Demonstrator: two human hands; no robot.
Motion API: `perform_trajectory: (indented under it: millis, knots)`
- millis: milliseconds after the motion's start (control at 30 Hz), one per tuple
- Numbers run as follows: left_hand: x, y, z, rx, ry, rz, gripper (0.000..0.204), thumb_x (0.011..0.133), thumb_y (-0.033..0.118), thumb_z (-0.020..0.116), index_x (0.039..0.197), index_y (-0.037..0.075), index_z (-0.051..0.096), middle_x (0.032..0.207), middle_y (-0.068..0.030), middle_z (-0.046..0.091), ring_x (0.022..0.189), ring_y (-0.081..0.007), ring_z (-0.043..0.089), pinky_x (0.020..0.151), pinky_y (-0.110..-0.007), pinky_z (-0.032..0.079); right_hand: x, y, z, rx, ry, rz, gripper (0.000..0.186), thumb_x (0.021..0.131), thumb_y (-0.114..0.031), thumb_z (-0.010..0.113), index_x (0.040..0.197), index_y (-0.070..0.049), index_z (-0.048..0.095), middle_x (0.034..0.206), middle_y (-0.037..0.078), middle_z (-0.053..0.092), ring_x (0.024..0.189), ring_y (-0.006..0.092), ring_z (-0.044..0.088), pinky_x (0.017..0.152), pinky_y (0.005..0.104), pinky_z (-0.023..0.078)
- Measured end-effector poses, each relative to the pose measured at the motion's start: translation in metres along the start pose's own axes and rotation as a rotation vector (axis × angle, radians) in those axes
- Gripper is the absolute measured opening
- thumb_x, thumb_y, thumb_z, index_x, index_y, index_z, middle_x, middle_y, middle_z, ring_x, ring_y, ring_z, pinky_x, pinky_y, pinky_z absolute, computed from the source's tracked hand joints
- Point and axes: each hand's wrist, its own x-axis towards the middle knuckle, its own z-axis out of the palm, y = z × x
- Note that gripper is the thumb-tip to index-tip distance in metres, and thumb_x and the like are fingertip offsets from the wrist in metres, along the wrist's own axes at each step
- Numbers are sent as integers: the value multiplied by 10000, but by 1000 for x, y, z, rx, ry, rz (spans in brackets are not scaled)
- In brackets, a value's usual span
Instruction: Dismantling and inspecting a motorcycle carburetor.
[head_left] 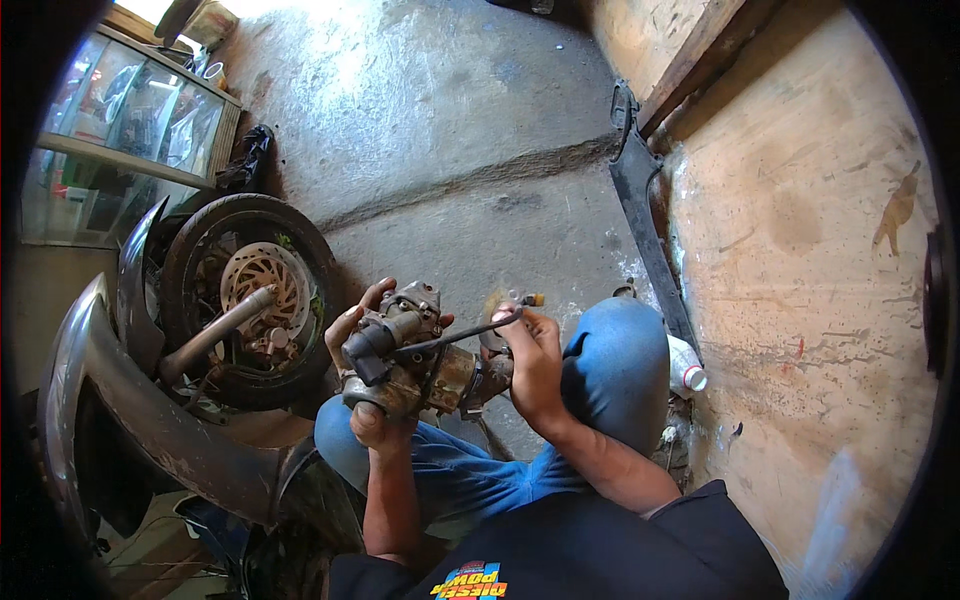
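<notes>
A greasy metal carburetor (450, 377) with a black plastic part on its left side is up in front of my knees. My left hand (370, 425) is wrapped round its left end, thumb on the near side and fingertips on the far side. From the body a thin black hose (445, 341) runs to the right. My right hand (537, 362) pinches that hose close to its end, where a small brass-coloured tip (535, 299) sticks out. Part of the carburetor's right end is hidden by my right fingers.
On the left stand a wheel with a brake disc (262, 280) and a grey body panel (150, 400). A glass cabinet (130, 120) is behind them. Along the wooden wall (800, 300) lie a long black plastic part (640, 190) and a white bottle (684, 368).
</notes>
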Motion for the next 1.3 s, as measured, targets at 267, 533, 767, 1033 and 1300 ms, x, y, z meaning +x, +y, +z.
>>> perform_trajectory:
  millis: [267,533,767,1033,1300]
  knots:
    - [1,3,-5,89,-140,45,1044,652,636,898,1435,175,383,1505,-286,332,1196,-508,595,933,-597,594,-3,-6,-7,-69,-101,155,296,1007,-244,578,790,-51,628,710,-21,573,656,68,533,608,266,439]
    - [8,-1,-12,129,-120,16,1055,697,668,845,1461,126,361,1519,-274,355,1270,-442,563,986,-573,566,-1,2,-8,-98,-55,206,348,1015,-325,563,817,-50,643,711,20,609,645,92,570,620,269,462]
    - [10,-2,-40,-135,131,20,830,925,601,513,1560,99,332,1555,-243,398,1369,-375,502,1062,-575,483,5,13,-9,-158,-256,204,367,1096,-259,355,1210,-20,608,1092,82,663,953,170,652,850,296,538]
    - [12,25,-59,-262,168,128,794,945,621,473,1530,88,405,1519,-241,455,1269,-386,587,912,-560,575,-5,-14,-3,-270,-340,121,290,1059,-144,484,1285,6,588,1214,111,640,1149,183,619,970,344,516]
    - [10,29,-70,-418,148,135,755,973,610,411,1503,73,435,1457,-275,497,1214,-395,608,870,-576,583,-20,-32,-6,-243,-301,70,267,1049,-115,468,1250,14,589,1207,128,636,1145,216,639,959,367,536]
